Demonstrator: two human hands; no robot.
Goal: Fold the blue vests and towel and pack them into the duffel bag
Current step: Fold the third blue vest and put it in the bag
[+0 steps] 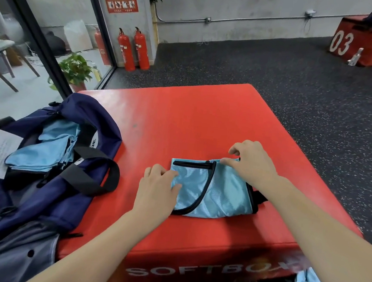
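Folded blue pieces already lie in the open duffel bag (45, 163). One vest (212, 189) sits folded on the counter (182, 118); left hand (156, 189) presses it with flat fingers, right hand (252, 164) pinches its far edge. Packing it remains.

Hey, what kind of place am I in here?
Probably a gym or training room: a red padded plyo box marked SOFTBOX, a second red box numbered 03, and black speckled rubber flooring. Two red fire extinguishers stand by the concrete wall.
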